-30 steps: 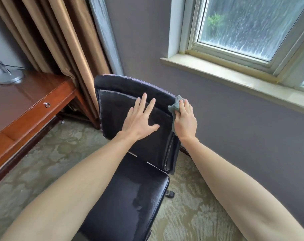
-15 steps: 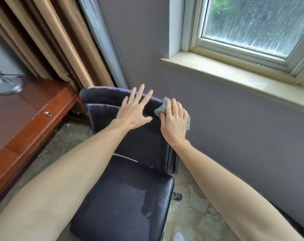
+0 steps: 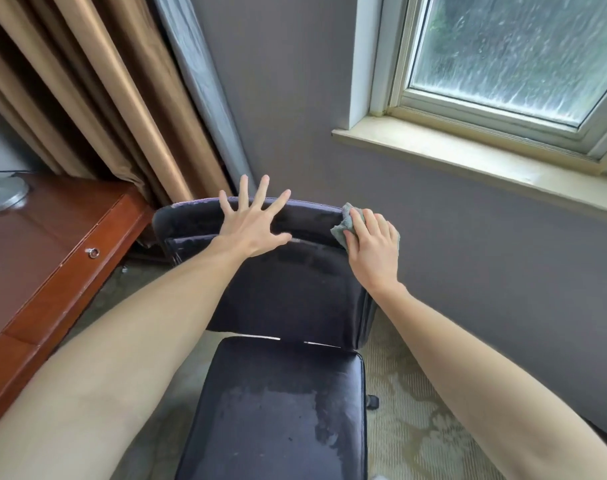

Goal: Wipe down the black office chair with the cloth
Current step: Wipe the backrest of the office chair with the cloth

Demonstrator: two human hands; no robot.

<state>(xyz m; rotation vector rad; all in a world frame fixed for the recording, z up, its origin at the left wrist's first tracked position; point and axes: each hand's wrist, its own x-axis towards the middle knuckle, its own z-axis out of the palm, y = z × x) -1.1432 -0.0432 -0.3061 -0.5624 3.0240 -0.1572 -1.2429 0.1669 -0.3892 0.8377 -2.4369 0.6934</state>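
Note:
The black office chair [image 3: 288, 292] stands in front of me, its backrest toward the wall and its seat [image 3: 281, 410] showing damp streaks. My left hand [image 3: 252, 225] rests flat on the top of the backrest with its fingers spread. My right hand [image 3: 373, 245] holds a bunched grey-green cloth [image 3: 343, 225] against the backrest's upper right corner. Its fingers lie over the cloth, and most of the cloth is hidden under the palm.
A wooden desk [image 3: 45, 258] with a drawer knob and a lamp base [image 3: 4, 197] stands to the left. Tan curtains [image 3: 115, 109] hang behind the chair. A grey wall and a window sill [image 3: 468, 164] lie to the right, with patterned carpet [image 3: 406, 420] underfoot.
The chair has turned square to me. Both hands have moved up the backrest to its top edge, and the right hand has carried the cloth to the upper right corner.

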